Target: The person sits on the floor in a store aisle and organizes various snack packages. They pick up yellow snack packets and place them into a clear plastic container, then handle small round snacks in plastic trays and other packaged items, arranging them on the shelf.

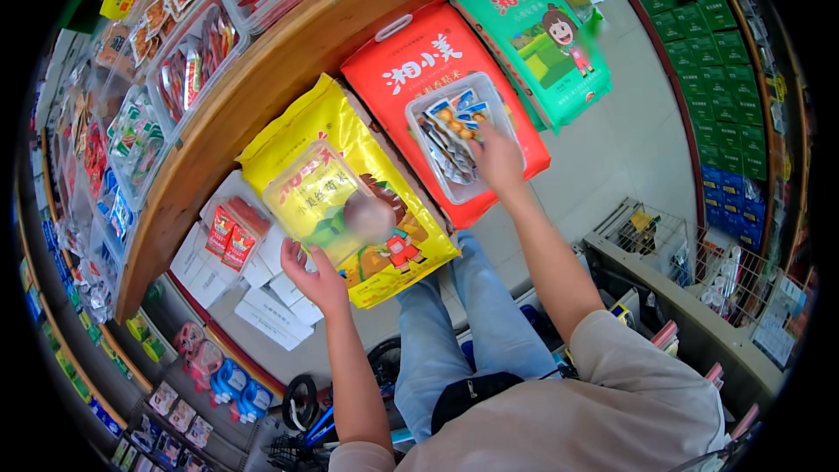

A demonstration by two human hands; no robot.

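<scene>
A clear plastic bin (465,195) of small snack packets (452,119) rests on a red rice bag (419,42). My right hand (497,156) reaches over its right side, fingertips at the packets; whether it grips one I cannot tell. An empty-looking clear plastic container (308,174) lies on a yellow rice bag (419,223). My left hand (318,275) is at the container's lower left edge, fingers apart and holding nothing visible. A green rice bag (524,33) lies beside the red one.
A curved-looking wooden shelf edge (275,46) runs behind the bags, with plastic bins of packets (196,72) above it. White cartons (272,318) and a bin of red packets (239,236) stand at left. A wire basket (639,229) is at right.
</scene>
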